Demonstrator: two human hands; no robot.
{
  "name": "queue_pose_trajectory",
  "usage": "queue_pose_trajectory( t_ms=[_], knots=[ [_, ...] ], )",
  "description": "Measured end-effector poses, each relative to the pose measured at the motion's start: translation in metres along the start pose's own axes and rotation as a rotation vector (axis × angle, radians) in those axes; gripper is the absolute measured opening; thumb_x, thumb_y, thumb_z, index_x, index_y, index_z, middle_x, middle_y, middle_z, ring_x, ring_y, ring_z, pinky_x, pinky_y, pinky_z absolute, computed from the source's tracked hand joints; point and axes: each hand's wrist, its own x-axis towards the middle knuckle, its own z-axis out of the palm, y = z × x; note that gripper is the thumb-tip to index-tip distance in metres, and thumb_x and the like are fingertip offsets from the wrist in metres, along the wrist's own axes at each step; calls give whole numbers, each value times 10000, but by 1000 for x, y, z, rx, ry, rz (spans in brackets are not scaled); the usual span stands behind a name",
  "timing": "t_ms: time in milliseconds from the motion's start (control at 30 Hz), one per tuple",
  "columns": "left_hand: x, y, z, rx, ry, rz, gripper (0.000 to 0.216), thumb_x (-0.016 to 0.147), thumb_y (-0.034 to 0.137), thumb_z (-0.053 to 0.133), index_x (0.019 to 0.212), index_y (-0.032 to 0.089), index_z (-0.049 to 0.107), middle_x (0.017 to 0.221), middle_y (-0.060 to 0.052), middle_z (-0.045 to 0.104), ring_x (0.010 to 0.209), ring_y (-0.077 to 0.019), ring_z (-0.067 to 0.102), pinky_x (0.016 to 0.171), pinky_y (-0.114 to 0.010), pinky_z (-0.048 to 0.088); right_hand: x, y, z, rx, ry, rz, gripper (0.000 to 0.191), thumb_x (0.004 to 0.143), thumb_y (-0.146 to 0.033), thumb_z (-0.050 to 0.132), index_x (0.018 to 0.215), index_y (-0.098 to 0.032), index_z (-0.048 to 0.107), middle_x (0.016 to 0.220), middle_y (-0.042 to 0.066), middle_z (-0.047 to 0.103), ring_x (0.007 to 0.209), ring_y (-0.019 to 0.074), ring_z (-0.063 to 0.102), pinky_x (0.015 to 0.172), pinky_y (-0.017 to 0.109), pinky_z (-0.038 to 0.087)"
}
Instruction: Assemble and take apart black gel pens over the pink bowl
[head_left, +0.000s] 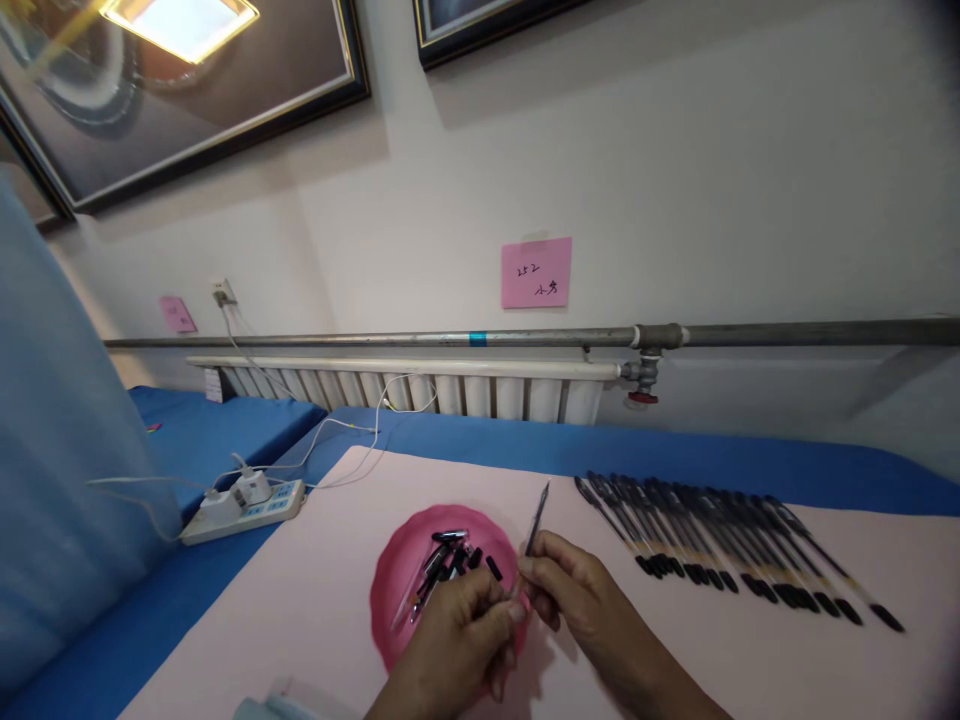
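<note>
My right hand [574,590] pinches a thin dark pen [538,518] that points up and away from me. My left hand [457,635] is closed just beside it, fingertips meeting the pen's lower end over a pink dish [397,590]. The dish holds several loose black pen parts [450,565]. To the right, a row of several assembled black pens [727,545] lies side by side on the pale pink sheet [330,590].
A white power strip [244,508] with plugs and white cables sits at the left on the blue cloth [675,460]. A radiator [420,385] and metal pipe [525,337] run along the wall. A pink note [536,272] hangs above.
</note>
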Motion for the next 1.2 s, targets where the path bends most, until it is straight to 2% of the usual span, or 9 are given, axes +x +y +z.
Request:
queue_pose_trajectory(
  t_ms=[133,333,400,567,633,733,833,1000,1200],
  knots=[
    [2,-2,0,-205,-136,-66,381,752,545,533,758,164,525,500,17,530,324,-70,389,323,-196,171,-2,-7,1,110,-11,4,172,743,-326,504,644,-186,486,525,-43,487,496,105,429,510,244,337],
    [4,-5,9,-43,116,83,307,672,369,680,630,198,428,507,66,458,398,-70,397,400,-198,307,1,-7,0,39,111,4,235,728,-347,530,579,-203,419,498,-62,441,479,96,380,480,235,307],
    [2,-4,8,13,108,88,291,729,364,623,607,199,417,496,50,478,398,-77,411,411,-206,308,1,-7,-1,48,102,-3,228,731,-339,526,581,-203,423,506,-60,448,479,95,383,481,235,311],
    [0,-2,4,-65,-95,-12,399,807,540,451,697,165,533,523,-21,562,375,-101,448,372,-212,259,0,-8,-1,63,66,4,201,737,-325,514,594,-196,454,505,-57,454,482,97,397,492,235,335],
    [2,-4,5,-65,-38,-12,411,786,568,471,706,169,531,510,-7,540,375,-103,447,368,-211,259,0,-6,0,48,66,13,192,737,-322,506,599,-195,463,516,-53,467,485,98,405,488,233,332],
    [5,-8,8,0,94,43,331,718,480,623,664,193,467,474,51,472,363,-83,416,370,-200,263,1,-3,2,28,64,35,193,736,-319,506,598,-200,442,507,-55,468,480,98,401,477,230,313],
    [5,-10,6,-11,72,40,322,711,443,639,644,201,438,445,65,462,337,-72,399,349,-190,248,1,0,2,12,48,31,200,739,-318,514,595,-202,436,492,-61,457,478,99,396,476,232,309],
    [2,-7,1,-290,-146,-122,343,705,479,651,663,166,519,458,22,536,303,-61,421,307,-170,187,1,0,2,72,14,23,186,725,-308,534,594,-191,473,500,-57,469,485,99,416,490,233,330],
    [-3,-4,10,-754,-107,-196,302,589,350,793,577,107,615,493,0,539,415,-44,482,425,-144,340,0,-1,3,278,-30,14,207,704,-348,571,614,-178,497,505,-53,459,464,84,382,479,227,328]
  ],
)
